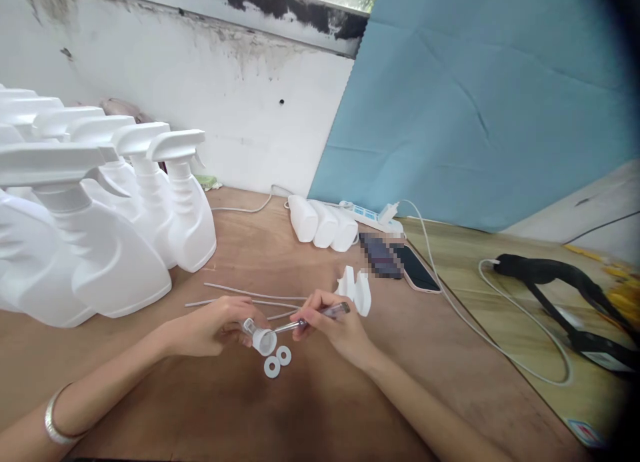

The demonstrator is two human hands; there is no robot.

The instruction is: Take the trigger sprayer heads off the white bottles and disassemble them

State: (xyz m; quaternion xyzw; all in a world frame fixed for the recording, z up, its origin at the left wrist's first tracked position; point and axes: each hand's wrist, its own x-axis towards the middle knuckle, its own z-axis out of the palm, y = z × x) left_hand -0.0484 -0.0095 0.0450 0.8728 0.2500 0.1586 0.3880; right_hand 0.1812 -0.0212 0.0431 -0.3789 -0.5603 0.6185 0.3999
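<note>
My left hand [235,323] is closed around a white spray nozzle head [265,341], its round collar facing me. In my right hand [327,322] is a slim screwdriver [327,313] with a clear handle. Its metal tip points left and reaches the collar's rim; whether it goes inside I cannot tell. Two white ring washers [272,367] lie on the table just below the collar. Thin white dip tubes [250,292] lie behind both hands. Beyond my right hand stand small white trigger pieces [357,289], partly hidden by it.
Several white spray bottles [187,209] crowd the left side. White plastic shrouds [325,223] lie at the back, near a power strip [375,217] and two phones [417,267]. A white cable [450,309] loops right towards a black strap-like device [550,275].
</note>
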